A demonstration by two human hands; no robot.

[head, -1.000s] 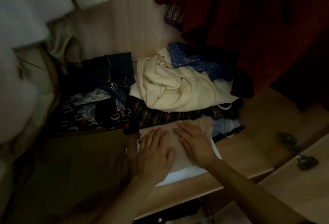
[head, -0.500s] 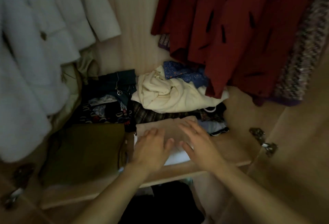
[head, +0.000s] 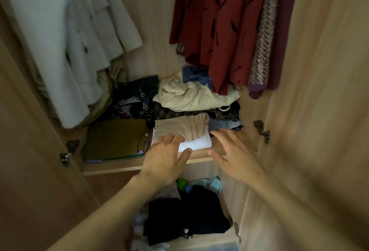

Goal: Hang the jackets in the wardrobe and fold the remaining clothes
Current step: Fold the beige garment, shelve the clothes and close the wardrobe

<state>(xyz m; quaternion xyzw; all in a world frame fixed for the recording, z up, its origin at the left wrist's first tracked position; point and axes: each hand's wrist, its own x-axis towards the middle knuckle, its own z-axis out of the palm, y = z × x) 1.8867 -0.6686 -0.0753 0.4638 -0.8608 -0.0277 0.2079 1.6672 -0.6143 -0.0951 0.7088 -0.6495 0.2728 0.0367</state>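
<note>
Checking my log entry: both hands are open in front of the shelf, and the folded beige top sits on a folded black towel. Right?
Not quite. The head view shows the folded beige top on a folded white towel, not a black one. The rest holds: the left hand and right hand are both open in front of the shelf.

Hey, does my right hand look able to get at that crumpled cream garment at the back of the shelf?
Probably yes. The right hand hovers open at the shelf's front edge; the crumpled cream garment lies uncovered farther back, with only the low folded beige garment between.
</note>
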